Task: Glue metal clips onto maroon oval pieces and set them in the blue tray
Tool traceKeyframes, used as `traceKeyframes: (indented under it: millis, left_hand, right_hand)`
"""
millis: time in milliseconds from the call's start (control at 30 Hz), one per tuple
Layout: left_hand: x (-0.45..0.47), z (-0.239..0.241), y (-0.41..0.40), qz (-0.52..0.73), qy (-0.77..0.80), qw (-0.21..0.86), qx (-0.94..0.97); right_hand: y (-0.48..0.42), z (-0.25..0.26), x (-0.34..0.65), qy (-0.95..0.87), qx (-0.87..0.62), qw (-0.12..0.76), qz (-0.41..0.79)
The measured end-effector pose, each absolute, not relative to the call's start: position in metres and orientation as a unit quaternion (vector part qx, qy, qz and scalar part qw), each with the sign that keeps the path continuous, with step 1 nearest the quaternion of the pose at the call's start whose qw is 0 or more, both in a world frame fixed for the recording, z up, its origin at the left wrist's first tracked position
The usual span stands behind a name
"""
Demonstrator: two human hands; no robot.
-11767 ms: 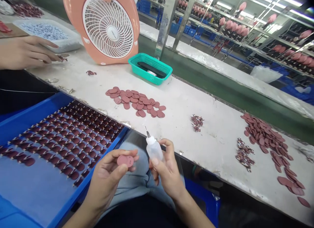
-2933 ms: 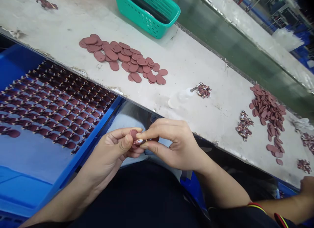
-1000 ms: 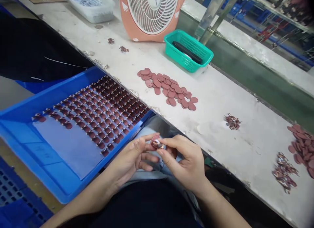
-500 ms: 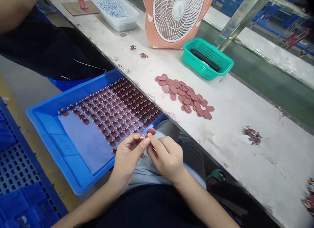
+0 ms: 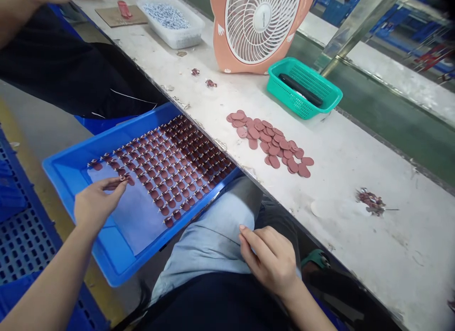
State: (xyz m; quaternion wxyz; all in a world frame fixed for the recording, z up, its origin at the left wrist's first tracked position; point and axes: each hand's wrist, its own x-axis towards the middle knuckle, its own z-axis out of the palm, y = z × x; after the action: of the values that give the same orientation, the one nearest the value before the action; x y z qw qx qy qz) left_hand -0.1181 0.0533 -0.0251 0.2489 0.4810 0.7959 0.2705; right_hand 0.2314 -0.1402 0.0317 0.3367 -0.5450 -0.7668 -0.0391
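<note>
My left hand (image 5: pixel 97 200) is over the blue tray (image 5: pixel 103 260), pinching a small reddish-brown oval tag (image 5: pixel 128 179) with a metal fitting at its top. Beneath it lies a pale sheet (image 5: pixel 137 222), with many similar fitted tags (image 5: pixel 170 181) standing in close rows across the sheet. My right hand (image 5: pixel 272 257) hovers by my lap with its fingers curled together, and nothing shows in them. On the bench to the right lies a loose heap of plain oval tags (image 5: pixel 273 143), which neither hand touches.
A green basket (image 5: pixel 305 103) holding a black object and an orange fan (image 5: pixel 261 25) stand along the bench (image 5: pixel 341 179). A tangle of small brownish fittings (image 5: pixel 370 201) lies farther right. At the back left are a white tub (image 5: pixel 170 25) and another person's arm (image 5: pixel 21 8).
My hands have parted from working together on one tag. My left hand has carried it left over the tray; my right hand has drawn back to the lower right.
</note>
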Motion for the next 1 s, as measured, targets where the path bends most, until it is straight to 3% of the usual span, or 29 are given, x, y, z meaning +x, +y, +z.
traceKeyframes:
  millis: [233, 567, 767, 900, 1000]
  left_hand:
    - [-0.138, -0.036, 0.078, 0.078, 0.778, 0.215, 0.585]
    - [-0.140, -0.049, 0.083, 0.005, 0.755, 0.186, 0.629]
    - [-0.123, -0.036, 0.078, 0.098, 0.747, 0.132, 0.644]
    - [-0.064, -0.011, 0.068, 0.282, 0.665, 0.067, 0.688]
    - [0.002, 0.014, 0.066, 0.365, 0.526, 0.072, 0.765]
  right_hand:
    - [-0.146, 0.026, 0.235, -0.759, -0.563, 0.323, -0.039]
    - [-0.148, 0.027, 0.240, -0.748, -0.576, 0.324, -0.057]
    - [-0.161, 0.036, 0.262, -0.713, -0.592, 0.356, -0.119]
    - [-0.170, 0.037, 0.295, -0.507, -0.664, 0.471, -0.283]
    - [-0.165, 0.039, 0.314, -0.363, -0.741, 0.508, -0.247]
